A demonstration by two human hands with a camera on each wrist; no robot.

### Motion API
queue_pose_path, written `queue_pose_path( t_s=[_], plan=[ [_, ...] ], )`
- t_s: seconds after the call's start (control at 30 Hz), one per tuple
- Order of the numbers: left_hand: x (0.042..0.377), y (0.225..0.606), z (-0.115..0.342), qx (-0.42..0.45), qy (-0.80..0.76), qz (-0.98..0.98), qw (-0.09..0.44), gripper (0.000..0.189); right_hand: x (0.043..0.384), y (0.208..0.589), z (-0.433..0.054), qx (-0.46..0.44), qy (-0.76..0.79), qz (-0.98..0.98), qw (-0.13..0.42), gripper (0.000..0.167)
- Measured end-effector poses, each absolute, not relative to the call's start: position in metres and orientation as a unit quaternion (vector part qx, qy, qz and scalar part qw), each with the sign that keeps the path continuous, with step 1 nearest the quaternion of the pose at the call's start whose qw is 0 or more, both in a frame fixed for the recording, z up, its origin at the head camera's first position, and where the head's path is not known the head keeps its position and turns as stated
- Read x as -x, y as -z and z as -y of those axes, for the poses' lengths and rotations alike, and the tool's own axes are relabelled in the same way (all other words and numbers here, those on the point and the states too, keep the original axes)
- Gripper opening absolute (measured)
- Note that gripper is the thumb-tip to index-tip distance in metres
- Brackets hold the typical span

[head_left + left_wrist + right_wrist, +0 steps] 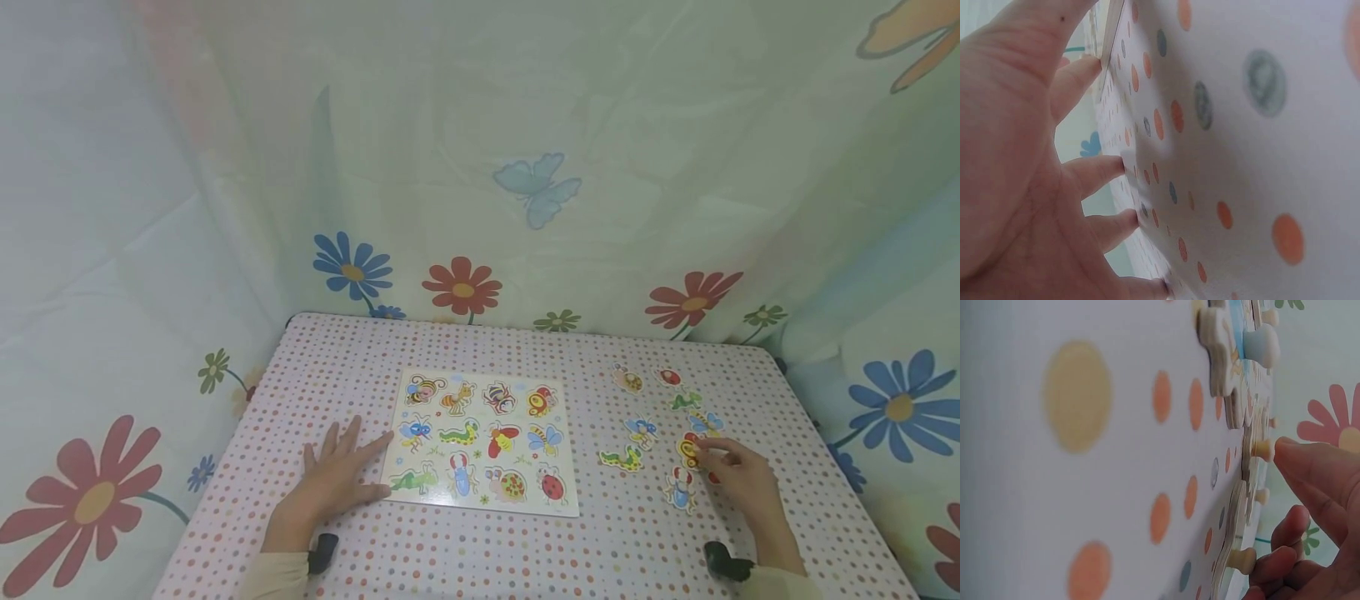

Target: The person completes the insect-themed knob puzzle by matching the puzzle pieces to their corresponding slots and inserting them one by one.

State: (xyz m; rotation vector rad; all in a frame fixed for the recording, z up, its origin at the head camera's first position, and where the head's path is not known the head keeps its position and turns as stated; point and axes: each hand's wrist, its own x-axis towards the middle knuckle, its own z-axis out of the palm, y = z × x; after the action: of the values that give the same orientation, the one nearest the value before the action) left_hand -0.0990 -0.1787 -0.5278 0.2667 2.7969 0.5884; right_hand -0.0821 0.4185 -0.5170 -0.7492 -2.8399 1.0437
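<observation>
My left hand lies spread beside a flat insect puzzle board, thumb and index fingertip right at its left edge. In the left wrist view, its fingertips rest on the dotted tabletop. Over the loose wooden pieces, my right hand pinches the small knob of a red and yellow butterfly puzzle piece between thumb and index finger. Its other fingers curl in, near another knob. Just below lies a blue and red beetle piece. A red piece is partly hidden under the hand.
Around the right hand lie a caterpillar piece, a blue mosquito piece, a snail piece, a ladybug piece, a green grasshopper piece and a dragonfly piece. A flowered curtain hangs behind the table.
</observation>
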Motion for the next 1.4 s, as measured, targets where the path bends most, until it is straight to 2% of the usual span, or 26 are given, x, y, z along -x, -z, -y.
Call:
queue_pose_path(
  t_s=[0.3,0.53,1.4],
  plan=[
    [0.100,0.530,0.179,-0.093,-0.202,-0.966,0.131,0.085,0.091,0.517,-0.417,0.258,-0.318,0.913,0.002,0.041],
    [0.101,0.530,0.179,-0.095,-0.204,-0.966,0.131,0.085,0.092,0.516,-0.418,0.260,-0.332,0.907,-0.013,0.042],
    [0.099,0.526,0.178,-0.089,-0.205,-0.965,0.136,0.084,0.095,0.515,-0.412,0.269,-0.329,0.905,-0.002,0.041]
  ],
)
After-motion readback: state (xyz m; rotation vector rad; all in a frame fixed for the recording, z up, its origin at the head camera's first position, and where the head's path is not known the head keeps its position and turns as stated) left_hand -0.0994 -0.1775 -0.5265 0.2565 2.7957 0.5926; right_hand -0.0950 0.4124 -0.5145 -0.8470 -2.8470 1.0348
